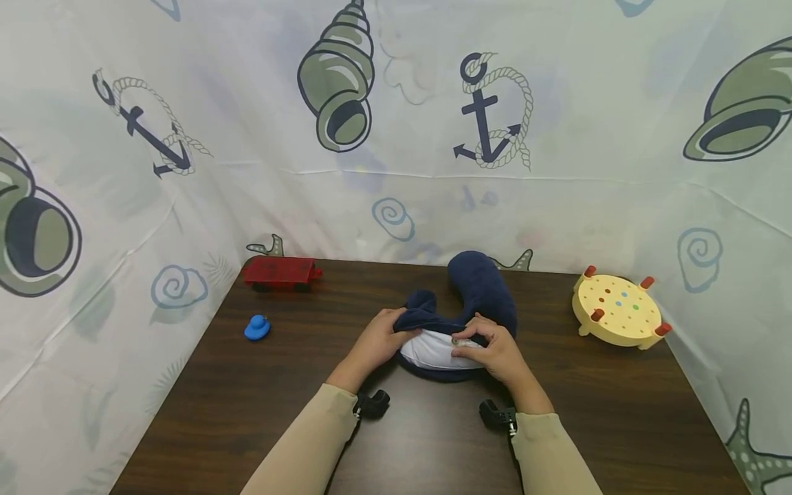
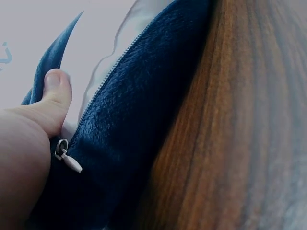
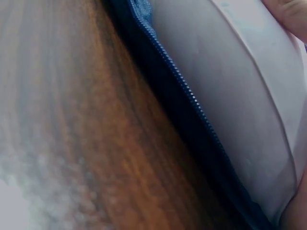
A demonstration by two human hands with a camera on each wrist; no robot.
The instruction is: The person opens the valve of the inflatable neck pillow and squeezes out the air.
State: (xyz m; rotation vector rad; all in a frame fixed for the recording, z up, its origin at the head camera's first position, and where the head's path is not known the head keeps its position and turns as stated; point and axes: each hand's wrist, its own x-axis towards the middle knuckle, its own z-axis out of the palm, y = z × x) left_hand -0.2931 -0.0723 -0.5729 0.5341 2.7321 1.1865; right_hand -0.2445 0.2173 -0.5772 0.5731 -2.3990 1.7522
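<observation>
A navy U-shaped neck pillow lies on the table with its cover unzipped along the near side. Through the gap shows its white inner cushion. My left hand grips the cover's upper edge, thumb on the near side of the fold. In the left wrist view a metal zipper pull hangs beside that hand, at the end of the zipper teeth. My right hand pinches at the right part of the opening, where a small shiny bit shows by the fingertips; I cannot tell what it is.
On the brown wooden table, a red toy wagon stands at the back left with a blue rubber duck nearer. A round yellow toy stool with red pegs sits at the right. Printed cloth hangs behind.
</observation>
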